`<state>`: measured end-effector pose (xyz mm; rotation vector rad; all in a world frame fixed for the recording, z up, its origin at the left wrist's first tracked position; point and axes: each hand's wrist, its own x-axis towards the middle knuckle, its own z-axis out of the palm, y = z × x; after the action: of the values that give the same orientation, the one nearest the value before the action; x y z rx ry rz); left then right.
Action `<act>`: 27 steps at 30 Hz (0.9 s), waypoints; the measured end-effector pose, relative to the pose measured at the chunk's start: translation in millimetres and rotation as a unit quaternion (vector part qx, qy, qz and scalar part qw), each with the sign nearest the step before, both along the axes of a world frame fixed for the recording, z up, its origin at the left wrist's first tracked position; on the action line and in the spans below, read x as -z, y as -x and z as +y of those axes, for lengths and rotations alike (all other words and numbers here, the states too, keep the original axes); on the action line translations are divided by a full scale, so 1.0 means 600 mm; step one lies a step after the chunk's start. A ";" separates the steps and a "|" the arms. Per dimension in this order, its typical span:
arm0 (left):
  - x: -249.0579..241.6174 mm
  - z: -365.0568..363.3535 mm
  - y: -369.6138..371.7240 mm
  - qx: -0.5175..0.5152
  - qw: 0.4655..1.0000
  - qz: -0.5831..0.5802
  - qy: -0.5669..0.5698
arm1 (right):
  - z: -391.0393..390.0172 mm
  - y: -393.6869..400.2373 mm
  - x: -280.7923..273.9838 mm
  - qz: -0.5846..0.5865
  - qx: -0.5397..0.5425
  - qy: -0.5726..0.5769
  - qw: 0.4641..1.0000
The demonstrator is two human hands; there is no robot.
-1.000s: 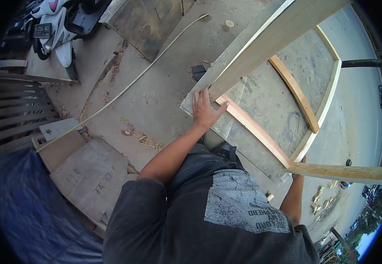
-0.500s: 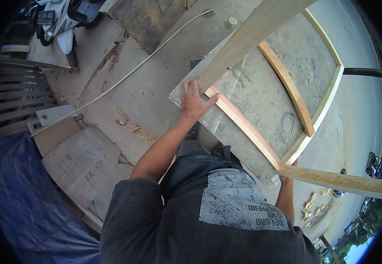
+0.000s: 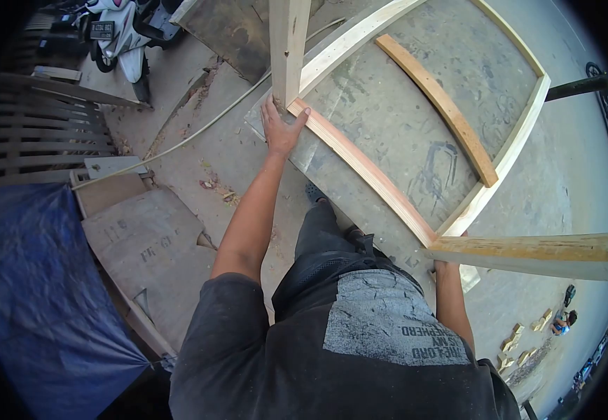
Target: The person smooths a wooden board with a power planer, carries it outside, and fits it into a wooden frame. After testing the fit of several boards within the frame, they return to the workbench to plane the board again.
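A wooden frame (image 3: 367,175) with upright posts rests on a worktable. My left hand (image 3: 283,133) grips its left corner, thumb over the reddish near rail and fingers against the base of the left post (image 3: 288,49). At the near right corner my right hand (image 3: 447,267) is wrapped around the joint below the right post (image 3: 528,250); most of its fingers are hidden behind the wood. A loose brown wooden slat (image 3: 437,108) lies inside the frame, its near end on the right rail (image 3: 503,171).
The worktable top (image 3: 360,115) extends under the frame. A blue tarp (image 3: 45,294) and a stained board (image 3: 150,238) are at left. A pale hose (image 3: 199,133) crosses the ground. A scooter (image 3: 132,42) stands at far left; a person (image 3: 563,320) is at far right near wood offcuts (image 3: 510,339).
The view has shifted, and the frame appears farther left and up. The left post now stands more vertical in view, uncovering the far rail. Both hands stay at their corners.
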<state>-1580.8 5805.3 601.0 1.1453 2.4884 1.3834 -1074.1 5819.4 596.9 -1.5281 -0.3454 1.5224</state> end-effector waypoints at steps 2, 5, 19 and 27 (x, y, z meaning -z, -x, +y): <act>-0.001 0.002 -0.008 -0.026 1.000 -0.004 -0.004 | -0.001 -0.002 0.007 0.002 0.021 0.009 1.000; -0.011 0.005 -0.018 -0.045 0.999 0.006 0.009 | 0.002 0.020 -0.018 0.002 0.034 0.013 0.999; -0.011 0.012 -0.023 -0.077 0.994 0.042 0.063 | 0.001 0.018 -0.025 0.004 -0.005 0.007 1.000; -0.004 0.014 -0.020 -0.069 0.993 0.063 0.074 | -0.004 -0.001 0.006 0.006 0.008 0.000 1.000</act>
<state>-1568.8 5813.4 603.7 1.0818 2.7513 1.1656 -1073.6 5816.8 593.2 -1.5182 -0.3264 1.5186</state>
